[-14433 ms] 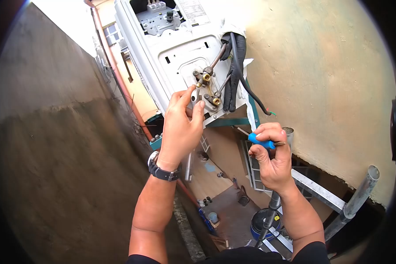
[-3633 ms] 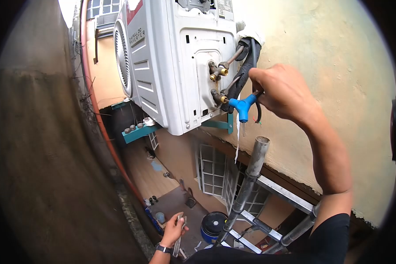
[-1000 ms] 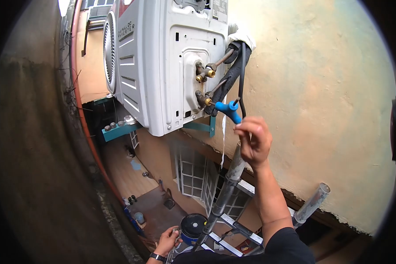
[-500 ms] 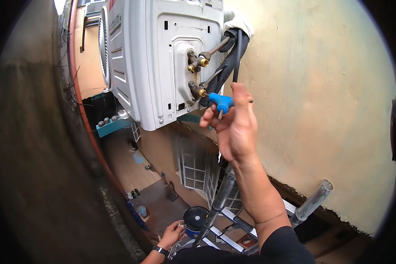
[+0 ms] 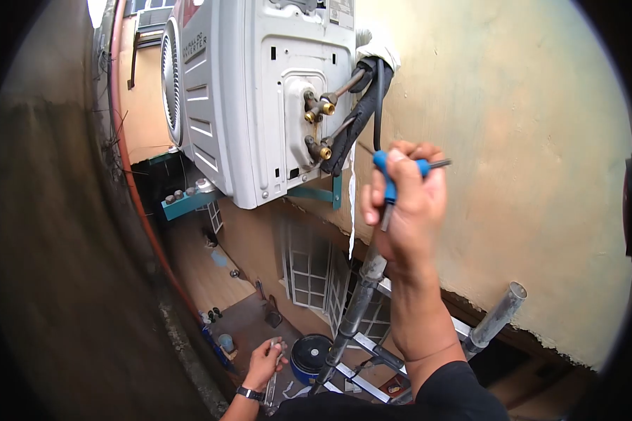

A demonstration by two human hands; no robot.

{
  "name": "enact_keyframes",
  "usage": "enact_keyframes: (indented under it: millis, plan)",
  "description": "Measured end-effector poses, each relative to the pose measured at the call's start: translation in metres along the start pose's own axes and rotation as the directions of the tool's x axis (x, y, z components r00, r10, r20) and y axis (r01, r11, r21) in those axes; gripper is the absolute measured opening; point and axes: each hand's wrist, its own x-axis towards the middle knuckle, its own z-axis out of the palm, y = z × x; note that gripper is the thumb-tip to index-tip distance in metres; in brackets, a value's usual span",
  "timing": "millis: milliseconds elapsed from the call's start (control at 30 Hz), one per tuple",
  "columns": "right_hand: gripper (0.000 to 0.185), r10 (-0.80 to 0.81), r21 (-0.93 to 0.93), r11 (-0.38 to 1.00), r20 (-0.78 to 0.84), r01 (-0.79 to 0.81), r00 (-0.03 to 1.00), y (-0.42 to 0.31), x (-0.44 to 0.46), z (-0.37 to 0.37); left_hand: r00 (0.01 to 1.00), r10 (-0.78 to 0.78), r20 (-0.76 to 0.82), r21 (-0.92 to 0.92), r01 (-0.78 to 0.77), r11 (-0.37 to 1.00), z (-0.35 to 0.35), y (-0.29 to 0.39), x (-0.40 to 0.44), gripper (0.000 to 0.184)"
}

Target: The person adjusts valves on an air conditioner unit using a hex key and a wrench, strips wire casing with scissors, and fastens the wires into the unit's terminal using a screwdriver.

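Note:
My right hand (image 5: 411,203) is closed round a blue three-way hex key (image 5: 388,175), its metal shafts pointing different ways. It is beside the wall, to the right of the outdoor air-conditioner unit (image 5: 249,105) and apart from it. On the unit's side, the upper brass service valve (image 5: 319,108) and the lower service valve (image 5: 319,150) show open round ends. Lower down, my left hand (image 5: 263,361), with a watch on its wrist, is closed on a slim silvery metal tool (image 5: 270,389); its exact kind is unclear.
Black insulated pipes (image 5: 361,116) run from the valves to a white-wrapped bundle at the wall. A white strip (image 5: 352,210) hangs below. A metal ladder (image 5: 361,372) and grey poles (image 5: 354,309) stand underneath, near a black-lidded bucket (image 5: 312,354). A teal bracket (image 5: 182,203) supports the unit.
My right hand has drawn the hex key away from the lower valve, to the right, and turned it. My left hand has moved slightly up and left.

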Motion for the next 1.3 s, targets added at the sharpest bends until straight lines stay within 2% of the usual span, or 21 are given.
enact_keyframes:
  millis: [67,200,300,467,533,600,667,700,800,833,933,1000,1033,1067,1100,1133,1167,1200,1233,1267,1300]
  plan:
    - [0.027,-0.115,-0.132,0.983,0.09,0.127,0.989,-0.014,0.01,0.004,1.0,-0.008,-0.017,-0.061,0.007,0.998,-0.008,0.004,-0.005,0.03]
    - [0.029,-0.012,-0.252,0.965,0.207,0.065,0.978,-0.018,0.055,0.011,1.0,-0.017,-0.011,-0.071,0.016,0.997,-0.021,-0.002,-0.01,0.03]
    - [0.03,0.019,-0.282,0.958,0.233,0.049,0.972,-0.012,0.059,0.008,0.997,-0.066,-0.049,-0.096,0.061,0.993,-0.022,-0.012,-0.012,0.029]
    - [0.029,0.045,-0.291,0.956,0.208,0.018,0.977,-0.012,0.068,0.015,0.996,-0.089,0.002,-0.111,0.089,0.99,-0.019,-0.028,-0.011,0.028]
    - [0.031,0.131,-0.175,0.979,0.122,-0.109,0.984,-0.014,0.066,0.021,0.994,-0.104,0.021,-0.108,0.105,0.989,-0.017,-0.033,-0.008,0.028]
    - [0.031,0.128,-0.156,0.981,0.095,-0.112,0.987,-0.008,0.061,0.026,0.991,-0.137,0.012,-0.107,0.137,0.985,-0.016,-0.038,-0.003,0.028]
    - [0.031,0.14,-0.014,0.99,-0.009,-0.14,0.99,-0.001,0.057,0.028,0.988,-0.149,0.025,-0.112,0.151,0.982,-0.014,-0.042,-0.001,0.028]
    - [0.032,0.158,-0.009,0.987,0.021,-0.158,0.987,0.003,0.056,0.025,0.987,-0.155,0.034,-0.118,0.158,0.98,-0.012,-0.042,0.002,0.028]
    - [0.03,0.141,-0.107,0.985,0.025,-0.138,0.99,-0.001,0.055,0.026,0.989,-0.141,0.049,-0.102,0.146,0.984,-0.009,-0.047,0.008,0.031]
    - [0.032,0.146,-0.058,0.988,0.066,-0.142,0.987,0.001,0.064,0.022,0.988,-0.143,0.05,-0.107,0.148,0.983,-0.009,-0.049,0.011,0.031]
    - [0.034,0.138,-0.056,0.989,0.04,-0.135,0.99,0.004,0.065,0.033,0.982,-0.177,0.071,-0.09,0.183,0.979,-0.009,-0.057,0.013,0.031]
    - [0.038,0.112,-0.121,0.987,0.03,-0.108,0.993,0.003,0.062,0.032,0.979,-0.191,0.077,-0.087,0.198,0.976,-0.007,-0.054,0.016,0.03]
    - [0.039,0.1,-0.273,0.959,0.088,-0.072,0.991,-0.001,0.064,0.027,0.979,-0.181,0.089,-0.101,0.19,0.977,-0.007,-0.053,0.016,0.03]
    - [0.041,0.094,-0.414,0.91,0.154,-0.022,0.984,-0.006,0.067,0.022,0.98,-0.18,0.085,-0.105,0.188,0.977,-0.008,-0.051,0.017,0.03]
    - [0.04,0.153,-0.502,0.864,0.174,-0.046,0.973,-0.013,0.073,0.015,0.982,-0.171,0.085,-0.101,0.179,0.979,-0.008,-0.051,0.019,0.031]
    - [0.04,0.156,-0.499,0.865,0.179,-0.047,0.971,-0.01,0.077,0.013,0.982,-0.165,0.087,-0.096,0.174,0.98,-0.008,-0.05,0.019,0.031]
    - [0.037,-0.124,-0.662,0.615,0.456,0.429,0.881,-0.006,0.081,0.008,0.982,-0.168,0.083,-0.097,0.176,0.98,-0.007,-0.049,0.018,0.031]
    - [0.035,-0.255,-0.595,0.182,0.741,0.783,0.622,-0.006,0.085,0.005,0.983,-0.17,0.075,-0.083,0.176,0.981,-0.007,-0.047,0.017,0.032]
    - [0.03,-0.191,-0.506,0.148,0.828,0.85,0.526,-0.013,0.094,0.003,0.984,-0.165,0.064,-0.071,0.169,0.983,-0.007,-0.045,0.018,0.034]
    - [0.029,0.02,-0.466,0.081,0.885,0.881,0.466,-0.027,0.106,-0.005,0.985,-0.163,0.058,-0.068,0.167,0.984,-0.008,-0.045,0.017,0.034]
    - [0.027,0.102,-0.36,-0.156,0.92,0.92,0.378,-0.044,0.103,0.001,0.986,-0.156,0.059,-0.072,0.16,0.985,-0.007,-0.044,0.017,0.033]
